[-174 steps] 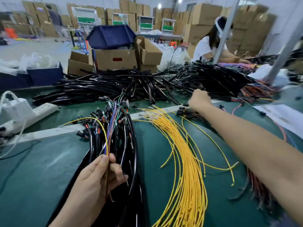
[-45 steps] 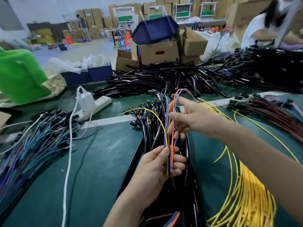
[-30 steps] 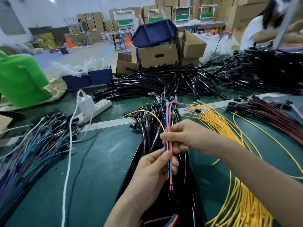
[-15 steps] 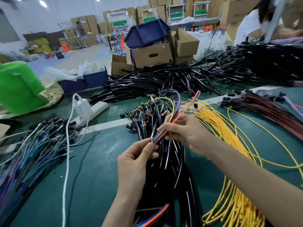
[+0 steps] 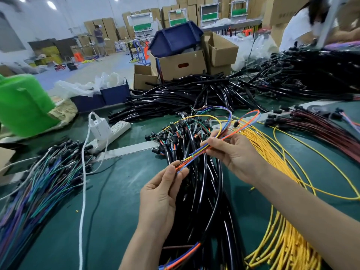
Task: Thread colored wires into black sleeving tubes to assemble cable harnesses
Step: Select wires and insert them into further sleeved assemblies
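Fingers [image 5: 172,173] of my left hand [image 5: 157,199] pinch the ends of the colored wires [image 5: 196,153]; any tube mouth there is hidden from me. My right hand [image 5: 235,154] grips those wires just beyond, mid-desk [image 5: 116,191]. I'd align the ends flush, feeding in short pushes. Black sleeving tubes [image 5: 175,98] heap along the far edge.

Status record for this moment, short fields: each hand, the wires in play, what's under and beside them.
left hand: pinches near ends of the colored wires
right hand: grips the same wires farther up
colored wires: orange, blue, yellow; bunched between hands, looping beyond
black harness pile: beneath both hands
yellow wires: right of pile, on green mat
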Tool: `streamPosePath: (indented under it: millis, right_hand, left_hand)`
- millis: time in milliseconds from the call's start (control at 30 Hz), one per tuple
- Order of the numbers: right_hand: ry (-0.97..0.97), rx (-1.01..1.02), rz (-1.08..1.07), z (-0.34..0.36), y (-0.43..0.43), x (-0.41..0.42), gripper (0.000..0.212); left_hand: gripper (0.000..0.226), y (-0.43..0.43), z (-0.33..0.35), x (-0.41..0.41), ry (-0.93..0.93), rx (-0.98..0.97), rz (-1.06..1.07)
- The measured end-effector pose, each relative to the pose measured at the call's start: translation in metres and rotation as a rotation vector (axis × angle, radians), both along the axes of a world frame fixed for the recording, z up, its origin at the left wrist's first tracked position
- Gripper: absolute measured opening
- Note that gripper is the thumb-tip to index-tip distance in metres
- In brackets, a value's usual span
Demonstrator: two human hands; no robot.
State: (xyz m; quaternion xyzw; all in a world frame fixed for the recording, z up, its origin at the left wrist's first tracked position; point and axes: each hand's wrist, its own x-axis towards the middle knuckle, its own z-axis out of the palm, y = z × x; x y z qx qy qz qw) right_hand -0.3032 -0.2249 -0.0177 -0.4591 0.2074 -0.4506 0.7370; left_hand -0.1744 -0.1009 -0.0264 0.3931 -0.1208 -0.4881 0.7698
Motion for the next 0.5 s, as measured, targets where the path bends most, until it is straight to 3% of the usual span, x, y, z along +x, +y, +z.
streamPosePath:
  millis: [233, 500]
  right_hand:
    - [-0.028, 0.044, -0.001, -0.004, -0.004, -0.001, 0.008]
    - [-0.027, 0.057, 0.059, -0.005, 0.006, 0.004, 0.004]
  left_hand:
    - [0.019, 0.000, 0.002, 0.002, 0.179, -0.005, -0.101]
    - [0.007, -0.001, -0.001, 0.000, 0.181, 0.011, -0.081]
